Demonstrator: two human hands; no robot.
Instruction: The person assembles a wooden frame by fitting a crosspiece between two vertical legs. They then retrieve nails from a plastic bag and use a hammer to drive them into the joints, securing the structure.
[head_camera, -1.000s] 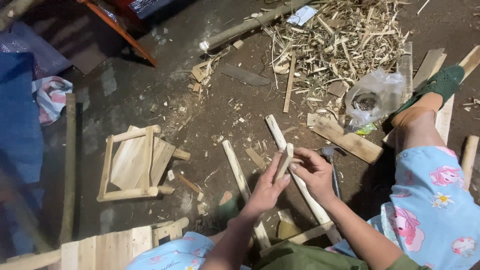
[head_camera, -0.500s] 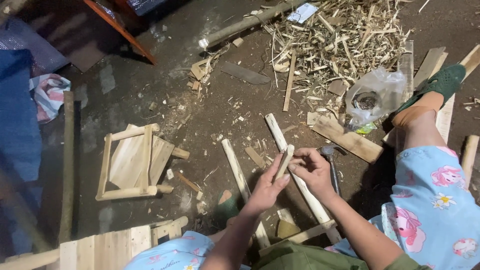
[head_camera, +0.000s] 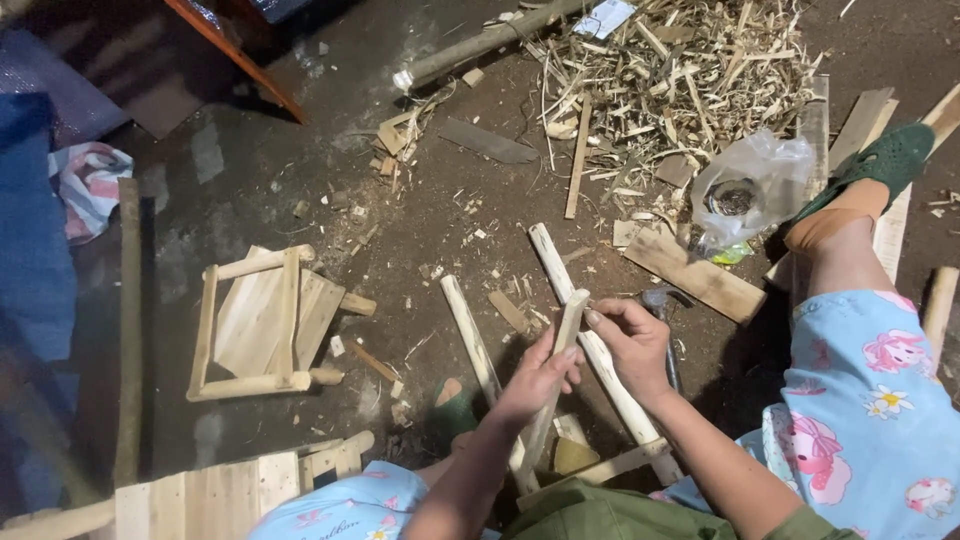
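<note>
Both hands on one thin wooden slat (head_camera: 556, 372), standing tilted over the ladder-like stick frame (head_camera: 590, 350) on the dirt floor (head_camera: 400, 220). Left hand (head_camera: 540, 378) wrapped around slat mid-length, fingers closed. Right hand (head_camera: 632, 340) pinching the upper end, thumb and fingertips pressed together. Hammer (head_camera: 665, 305) just beside right hand, untouched.

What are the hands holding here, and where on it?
Both the left hand and right hand grip a pale, slim wooden stick near its upper end.

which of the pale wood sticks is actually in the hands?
The short flat stick standing between the two long round poles; left hand and right hand both grip it, while the poles lie on the ground.
</note>
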